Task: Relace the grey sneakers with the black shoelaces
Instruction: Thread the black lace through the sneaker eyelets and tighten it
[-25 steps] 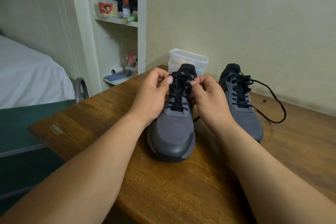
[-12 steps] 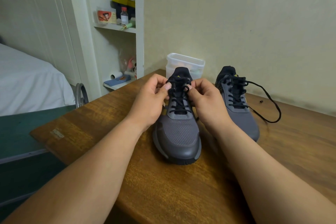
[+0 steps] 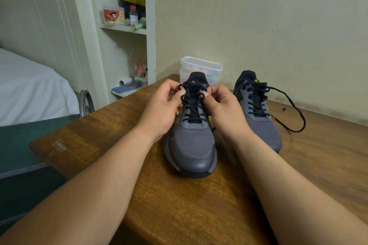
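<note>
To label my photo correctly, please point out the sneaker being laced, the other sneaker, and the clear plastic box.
sneaker being laced (image 3: 192,145), head view, on its grey mesh toe.
other sneaker (image 3: 262,128), head view, on its grey forefoot.
clear plastic box (image 3: 201,64), head view, on its upper part.

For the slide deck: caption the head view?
Left hand and right hand pinch the black shoelace atop the near grey sneaker on a wooden table; second sneaker trails a loose lace.
</note>
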Demonstrator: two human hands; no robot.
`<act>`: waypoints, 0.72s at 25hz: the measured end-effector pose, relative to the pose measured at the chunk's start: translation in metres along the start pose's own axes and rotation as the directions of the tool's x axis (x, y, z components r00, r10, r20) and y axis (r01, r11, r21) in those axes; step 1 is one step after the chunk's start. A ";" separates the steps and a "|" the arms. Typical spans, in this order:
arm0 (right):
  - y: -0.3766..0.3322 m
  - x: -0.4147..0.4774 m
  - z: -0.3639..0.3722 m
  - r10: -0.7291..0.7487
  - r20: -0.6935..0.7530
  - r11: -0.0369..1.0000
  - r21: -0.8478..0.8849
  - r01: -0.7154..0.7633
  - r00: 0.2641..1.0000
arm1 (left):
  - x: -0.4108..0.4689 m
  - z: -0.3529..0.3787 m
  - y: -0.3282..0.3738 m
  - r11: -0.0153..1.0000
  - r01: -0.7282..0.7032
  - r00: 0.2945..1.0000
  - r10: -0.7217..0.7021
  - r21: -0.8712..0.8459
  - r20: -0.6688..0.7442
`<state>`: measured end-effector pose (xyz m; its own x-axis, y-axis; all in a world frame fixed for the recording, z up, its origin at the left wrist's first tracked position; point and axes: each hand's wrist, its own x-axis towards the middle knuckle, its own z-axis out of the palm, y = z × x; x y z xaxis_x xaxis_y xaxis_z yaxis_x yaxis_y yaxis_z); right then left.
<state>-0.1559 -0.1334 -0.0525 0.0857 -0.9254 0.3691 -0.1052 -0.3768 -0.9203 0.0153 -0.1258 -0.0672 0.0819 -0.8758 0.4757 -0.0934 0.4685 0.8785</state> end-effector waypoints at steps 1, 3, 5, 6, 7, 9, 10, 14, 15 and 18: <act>0.000 0.000 0.000 0.001 0.000 1.000 -0.001 -0.001 1.000 | 0.001 0.000 -0.002 1.000 -0.004 1.000 0.003 -0.022 -0.027; 0.000 0.001 0.000 0.001 -0.001 1.000 -0.015 -0.001 1.000 | 0.002 -0.001 -0.003 0.999 0.008 0.999 -0.011 -0.050 -0.053; 0.001 0.001 -0.001 -0.002 0.000 1.000 -0.024 0.002 1.000 | 0.002 -0.001 -0.003 0.999 0.022 1.000 -0.023 -0.040 -0.019; 0.001 0.001 -0.001 -0.002 0.002 1.000 -0.023 0.002 1.000 | 0.000 0.000 -0.001 0.999 0.032 0.999 -0.032 -0.031 0.009; 0.001 0.001 -0.002 -0.002 0.003 1.000 -0.024 0.002 1.000 | -0.001 0.000 0.001 0.999 0.037 0.999 -0.036 -0.023 0.031; 0.001 0.001 -0.002 -0.005 0.000 0.999 -0.035 0.005 1.000 | -0.001 0.001 0.002 0.999 0.029 0.999 -0.028 -0.027 0.029; 0.000 0.001 -0.002 -0.007 0.001 0.999 -0.042 0.007 1.000 | 0.000 0.001 0.000 0.999 0.022 1.000 -0.022 -0.040 0.010; 0.000 0.000 -0.001 -0.004 0.006 0.999 -0.053 0.005 1.000 | 0.002 -0.001 -0.004 0.996 0.018 0.999 -0.021 -0.091 -0.030; 0.000 0.000 -0.002 -0.002 0.008 0.999 -0.052 0.003 1.000 | 0.002 -0.001 -0.004 0.997 0.023 1.000 -0.024 -0.078 -0.018; -0.001 -0.001 -0.001 0.000 0.009 0.999 -0.047 0.001 1.000 | 0.000 0.000 -0.002 0.999 0.031 0.999 -0.031 -0.040 0.018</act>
<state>-0.1571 -0.1323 -0.0516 0.0951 -0.9248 0.3683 -0.1519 -0.3791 -0.9128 0.0157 -0.1266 -0.0693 0.0671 -0.8917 0.4476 -0.0509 0.4450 0.8941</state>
